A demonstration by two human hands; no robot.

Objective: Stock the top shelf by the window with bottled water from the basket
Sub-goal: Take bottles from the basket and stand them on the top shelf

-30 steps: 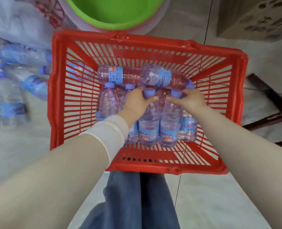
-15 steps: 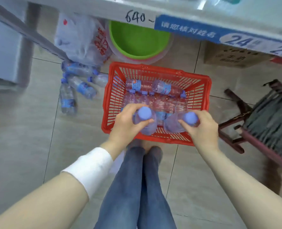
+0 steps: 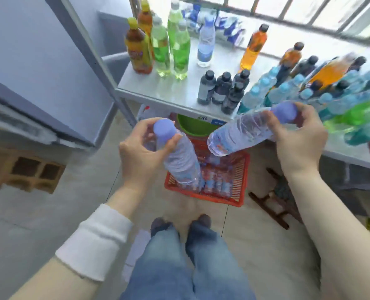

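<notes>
Head view: bottle [image 3: 180, 161] in left hand [image 3: 140, 152], bottle [image 3: 238, 135] in right hand [image 3: 298, 139].

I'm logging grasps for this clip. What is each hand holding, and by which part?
The left hand grips a water bottle at its neck, just below the cap. The right hand grips a second bottle likewise at the cap end.

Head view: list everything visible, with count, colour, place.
clear lilac-capped plastic water bottle: one, over basket
second such bottle: one, tilted, before shelf edge
red plastic basket: one, floor, water bottles inside
grey metal top shelf: one, by window
brown yellow-capped tea bottles: two, shelf's left end
green soda bottles: three, beside tea
dark black-capped bottles: four, shelf front
orange bottles: at least three, mid-shelf
blue-capped bottles: many, shelf's right
green basin: one, under shelf
left hand: grips first bottle
right hand: grips second bottle
</notes>
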